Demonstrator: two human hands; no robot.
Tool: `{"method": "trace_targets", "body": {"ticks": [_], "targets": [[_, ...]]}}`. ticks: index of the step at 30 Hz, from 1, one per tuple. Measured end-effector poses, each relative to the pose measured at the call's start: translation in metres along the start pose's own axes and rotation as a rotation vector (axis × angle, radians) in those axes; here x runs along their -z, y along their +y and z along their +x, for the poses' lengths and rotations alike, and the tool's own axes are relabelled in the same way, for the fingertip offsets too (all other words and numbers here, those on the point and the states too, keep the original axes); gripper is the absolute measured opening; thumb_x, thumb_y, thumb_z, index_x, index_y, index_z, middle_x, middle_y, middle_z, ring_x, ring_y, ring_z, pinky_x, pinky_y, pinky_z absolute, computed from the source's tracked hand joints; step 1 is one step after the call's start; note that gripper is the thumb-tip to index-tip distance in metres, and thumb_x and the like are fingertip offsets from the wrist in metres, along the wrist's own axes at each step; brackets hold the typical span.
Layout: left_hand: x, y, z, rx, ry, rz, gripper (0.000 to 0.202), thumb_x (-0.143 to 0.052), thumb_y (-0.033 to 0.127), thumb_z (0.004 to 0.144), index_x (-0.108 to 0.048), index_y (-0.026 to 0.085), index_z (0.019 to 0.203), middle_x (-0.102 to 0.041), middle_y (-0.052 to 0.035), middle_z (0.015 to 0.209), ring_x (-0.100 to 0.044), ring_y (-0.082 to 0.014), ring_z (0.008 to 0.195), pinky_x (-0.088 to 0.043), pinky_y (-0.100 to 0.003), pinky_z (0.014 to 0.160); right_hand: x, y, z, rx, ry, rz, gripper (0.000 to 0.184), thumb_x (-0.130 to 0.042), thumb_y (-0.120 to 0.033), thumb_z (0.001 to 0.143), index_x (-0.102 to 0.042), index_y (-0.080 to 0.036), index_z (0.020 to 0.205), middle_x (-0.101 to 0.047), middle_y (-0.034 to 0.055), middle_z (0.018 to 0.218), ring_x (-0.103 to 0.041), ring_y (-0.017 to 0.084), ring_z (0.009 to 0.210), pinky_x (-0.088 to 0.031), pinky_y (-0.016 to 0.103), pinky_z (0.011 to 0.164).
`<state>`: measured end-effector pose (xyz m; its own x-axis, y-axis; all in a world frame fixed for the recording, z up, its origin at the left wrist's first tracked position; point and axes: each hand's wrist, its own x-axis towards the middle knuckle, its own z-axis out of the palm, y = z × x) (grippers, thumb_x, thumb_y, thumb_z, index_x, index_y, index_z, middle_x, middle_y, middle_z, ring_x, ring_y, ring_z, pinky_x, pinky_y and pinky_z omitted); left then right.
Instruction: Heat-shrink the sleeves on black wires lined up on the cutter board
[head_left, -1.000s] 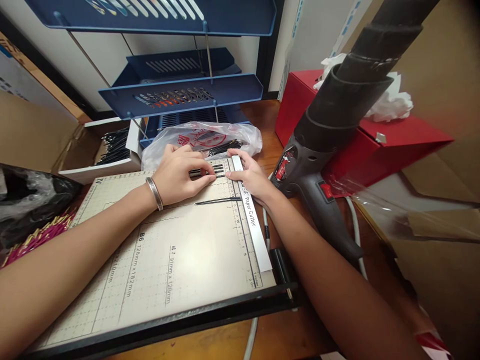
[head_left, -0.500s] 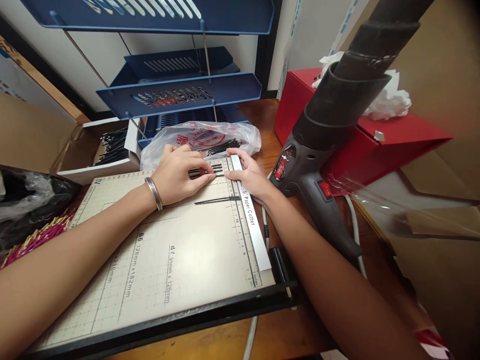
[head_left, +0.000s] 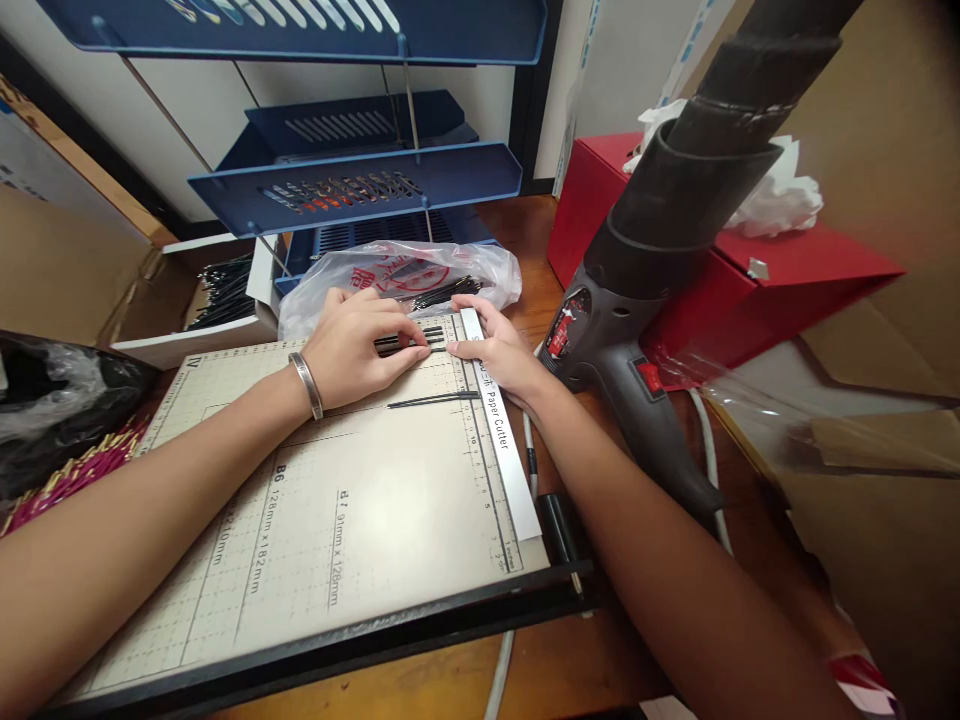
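On the cream board of the paper cutter [head_left: 405,510], my left hand [head_left: 360,345] pinches a thin black cord [head_left: 438,350] between thumb and fingertips. My right hand [head_left: 499,350] is closed at the cord's right end, its thumb on top and its fingers over the white edge strip [head_left: 501,430]. Several short black cords [head_left: 433,332] lie just beyond my left fingertips, partly covered by them. Nearer to me, a pair of loose black cords [head_left: 431,400] rests with its right ends at the strip.
Behind the board lies a clear plastic bag [head_left: 322,280] of black cords, with a white box [head_left: 262,290] of more at left. A blue rack [head_left: 360,185] stands at the back. To the right are a black heat gun [head_left: 637,260] and a red box [head_left: 810,270].
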<state>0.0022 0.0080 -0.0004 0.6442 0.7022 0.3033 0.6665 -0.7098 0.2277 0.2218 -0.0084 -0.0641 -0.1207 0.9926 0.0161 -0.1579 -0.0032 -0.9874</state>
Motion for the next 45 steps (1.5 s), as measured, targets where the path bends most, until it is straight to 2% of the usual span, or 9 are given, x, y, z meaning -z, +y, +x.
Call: {"method": "trace_targets", "body": {"ticks": [9,15,26,33,45], "targets": [[-0.0012,0.0001,0.0000,0.020,-0.021,-0.020,0.034,-0.063,0.051,0.100,-0.080,0.026,0.084,-0.075,-0.0050,0.084,-0.059,-0.0261,0.088,-0.031,-0.045,0.089,0.0005,-0.0021,-0.0005,0.008,-0.006,-0.010,0.070,-0.083,-0.030,0.060,-0.061,-0.029,0.127,-0.063,0.0066,0.149,-0.058,0.035,0.141,-0.043,0.056,0.130],[-0.0009,-0.0013,0.0001,0.020,-0.030,-0.035,0.034,-0.064,0.052,0.101,-0.081,0.027,0.085,-0.077,-0.0047,0.084,-0.059,-0.0261,0.088,-0.031,-0.045,0.088,0.0004,-0.0031,-0.0011,0.008,-0.011,-0.014,0.068,-0.082,-0.029,0.061,-0.062,-0.029,0.126,-0.064,0.0070,0.147,-0.059,0.036,0.141,-0.047,0.058,0.127],[-0.0024,0.0001,-0.0003,-0.019,0.017,0.007,0.033,-0.064,0.048,0.101,-0.082,0.026,0.084,-0.077,-0.0045,0.081,-0.057,-0.0246,0.085,-0.028,-0.044,0.085,-0.0026,-0.0014,0.0022,-0.015,0.004,0.027,0.074,-0.081,-0.031,0.056,-0.059,-0.028,0.127,-0.061,0.0073,0.151,-0.056,0.035,0.143,-0.039,0.054,0.132],[-0.0031,-0.0020,-0.0009,-0.022,0.045,0.046,0.031,-0.065,0.046,0.100,-0.083,0.026,0.083,-0.073,-0.0042,0.074,-0.056,-0.0241,0.081,-0.027,-0.043,0.083,-0.0041,-0.0046,0.0027,-0.031,0.025,0.022,0.071,-0.077,-0.034,0.056,-0.059,-0.028,0.124,-0.061,0.0062,0.147,-0.057,0.035,0.138,-0.039,0.054,0.130],[-0.0033,-0.0031,-0.0009,-0.035,0.048,0.044,0.032,-0.064,0.047,0.101,-0.082,0.026,0.085,-0.073,-0.0038,0.075,-0.054,-0.0229,0.080,-0.026,-0.042,0.082,-0.0044,-0.0038,0.0030,-0.039,0.030,0.042,0.073,-0.079,-0.035,0.054,-0.059,-0.027,0.124,-0.063,0.0072,0.144,-0.058,0.035,0.139,-0.039,0.052,0.130]]}}
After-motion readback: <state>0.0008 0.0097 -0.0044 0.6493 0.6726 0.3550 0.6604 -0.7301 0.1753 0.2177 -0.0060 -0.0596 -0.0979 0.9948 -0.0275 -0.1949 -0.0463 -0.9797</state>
